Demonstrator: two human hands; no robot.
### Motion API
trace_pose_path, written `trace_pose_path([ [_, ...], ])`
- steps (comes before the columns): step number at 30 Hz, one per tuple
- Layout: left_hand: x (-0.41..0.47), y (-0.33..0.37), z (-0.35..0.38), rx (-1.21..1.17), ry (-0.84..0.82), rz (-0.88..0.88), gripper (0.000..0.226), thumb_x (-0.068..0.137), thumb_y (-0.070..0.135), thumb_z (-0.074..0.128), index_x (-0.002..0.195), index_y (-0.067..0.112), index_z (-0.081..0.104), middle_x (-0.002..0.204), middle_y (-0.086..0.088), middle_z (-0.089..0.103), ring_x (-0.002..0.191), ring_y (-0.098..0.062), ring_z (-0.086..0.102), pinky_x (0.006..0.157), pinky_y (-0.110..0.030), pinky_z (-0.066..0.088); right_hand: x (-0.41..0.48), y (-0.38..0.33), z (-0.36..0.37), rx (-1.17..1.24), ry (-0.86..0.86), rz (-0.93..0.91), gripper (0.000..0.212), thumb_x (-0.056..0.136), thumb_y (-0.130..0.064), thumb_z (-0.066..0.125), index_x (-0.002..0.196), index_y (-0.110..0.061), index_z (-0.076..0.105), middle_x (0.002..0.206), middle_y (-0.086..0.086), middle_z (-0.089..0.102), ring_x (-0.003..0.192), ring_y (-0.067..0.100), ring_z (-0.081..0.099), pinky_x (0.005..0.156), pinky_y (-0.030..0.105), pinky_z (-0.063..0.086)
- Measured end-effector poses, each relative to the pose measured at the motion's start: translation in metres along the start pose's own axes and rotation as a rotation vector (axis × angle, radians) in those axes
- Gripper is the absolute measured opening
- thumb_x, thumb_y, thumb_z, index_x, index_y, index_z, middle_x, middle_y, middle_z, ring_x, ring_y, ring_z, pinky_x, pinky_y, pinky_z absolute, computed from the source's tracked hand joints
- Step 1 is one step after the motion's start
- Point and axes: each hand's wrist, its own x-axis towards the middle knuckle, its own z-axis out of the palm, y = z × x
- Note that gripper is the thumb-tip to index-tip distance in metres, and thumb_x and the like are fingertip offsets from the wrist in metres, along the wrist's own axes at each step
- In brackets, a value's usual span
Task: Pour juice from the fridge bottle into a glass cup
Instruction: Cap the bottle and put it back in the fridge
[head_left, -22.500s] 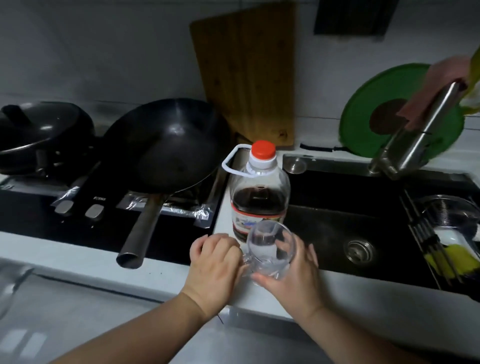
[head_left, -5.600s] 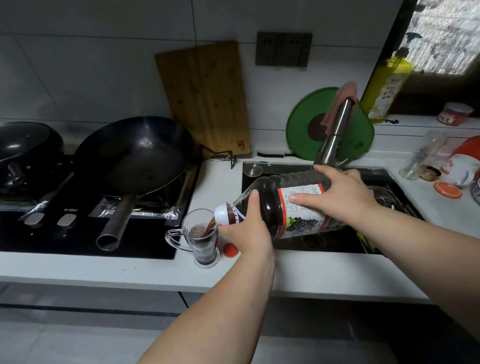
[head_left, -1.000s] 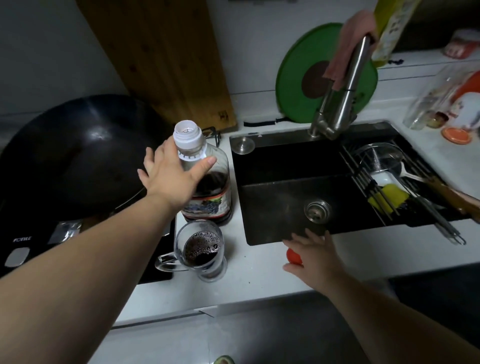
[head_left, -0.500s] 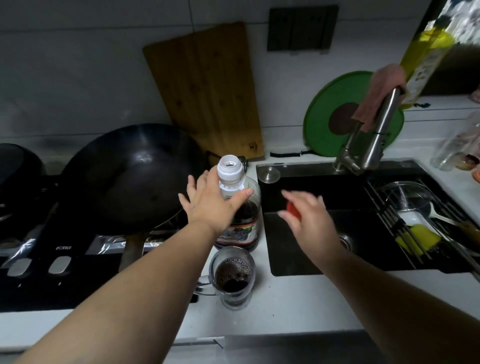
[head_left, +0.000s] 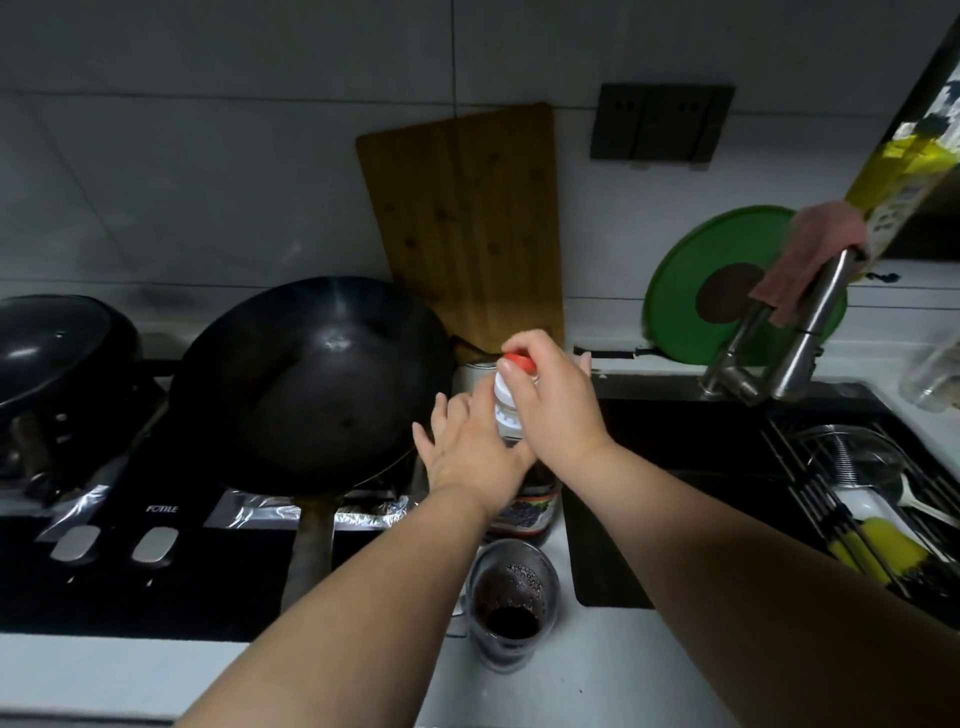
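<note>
counter (head_left: 587, 691): white, runs along the tiled wall, with a narrow strip between the cooktop and the sink
cooktop (head_left: 171, 587): black glass, set into the left part of the counter
sink (head_left: 675, 452): dark basin sunk into the right part, with a steel faucet (head_left: 810, 332) rising at its back rim
juice bottle (head_left: 527, 512): upright on the strip, grape label facing front, red cap (head_left: 519, 358) at its mouth
glass cup (head_left: 511, 605): just in front of the bottle, dark juice with bubbles inside
cutting board (head_left: 467, 228): wooden, stands on end at the back, leaning on the wall
green disc (head_left: 680, 291): round, leaning on the wall behind the faucet
clear jar (head_left: 935, 374): far right, beside the sink, blurred
</note>
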Motion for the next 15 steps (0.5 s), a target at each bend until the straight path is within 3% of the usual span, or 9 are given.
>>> trace_pose_path([
  [4, 0.001, -0.002, 0.001, 0.014, 0.009, 0.002, 0.075, 0.084, 0.056, 0.051, 0.145, 0.039, 0.011, 0.15, -0.001, 0.029, 0.147, -0.026, 0.005, 0.117, -0.054, -0.002, -0.005, 0.004, 0.0, 0.072, -0.013, -0.063, 0.029, 0.101, -0.02, 0.046, 0.125, -0.023, 0.063, 0.129, -0.004, 0.058, 0.12, 0.006, 0.047, 0.116, 0.051, 0.026],
  [6, 0.002, -0.003, 0.001, 0.019, 0.02, 0.009, 0.073, 0.084, 0.055, 0.051, 0.144, 0.039, 0.013, 0.148, -0.001, 0.031, 0.145, -0.026, 0.014, 0.117, -0.054, -0.001, -0.008, 0.003, -0.002, 0.025, -0.032, -0.096, 0.033, 0.102, -0.019, 0.045, 0.131, -0.021, 0.06, 0.14, -0.002, 0.053, 0.127, 0.004, 0.041, 0.12, 0.046, 0.019],
  [9, 0.002, -0.003, 0.002, 0.012, 0.039, 0.016, 0.074, 0.084, 0.055, 0.051, 0.145, 0.038, 0.013, 0.145, -0.001, 0.033, 0.141, -0.024, 0.02, 0.117, -0.054, -0.001, -0.012, 0.005, -0.008, -0.107, -0.055, -0.183, 0.036, 0.1, -0.013, 0.048, 0.135, -0.018, 0.056, 0.147, 0.004, 0.046, 0.138, 0.015, 0.036, 0.119, 0.03, -0.005],
  [13, 0.002, -0.003, 0.002, 0.03, 0.037, 0.019, 0.077, 0.083, 0.06, 0.049, 0.147, 0.037, 0.012, 0.145, -0.001, 0.033, 0.141, -0.024, 0.021, 0.117, -0.054, 0.0, -0.012, 0.007, -0.013, -0.297, -0.105, -0.283, 0.042, 0.094, -0.003, 0.059, 0.134, -0.014, 0.058, 0.145, 0.011, 0.049, 0.139, 0.025, 0.038, 0.119, 0.04, -0.003],
  [15, 0.003, -0.003, 0.001, 0.028, 0.03, 0.014, 0.08, 0.081, 0.066, 0.047, 0.147, 0.037, 0.013, 0.145, -0.002, 0.034, 0.141, -0.026, 0.021, 0.117, -0.055, 0.0, -0.005, 0.003, -0.02, -0.302, -0.101, -0.263, 0.037, 0.094, -0.011, 0.061, 0.131, -0.017, 0.061, 0.139, 0.007, 0.055, 0.133, 0.022, 0.045, 0.118, 0.038, -0.006],
])
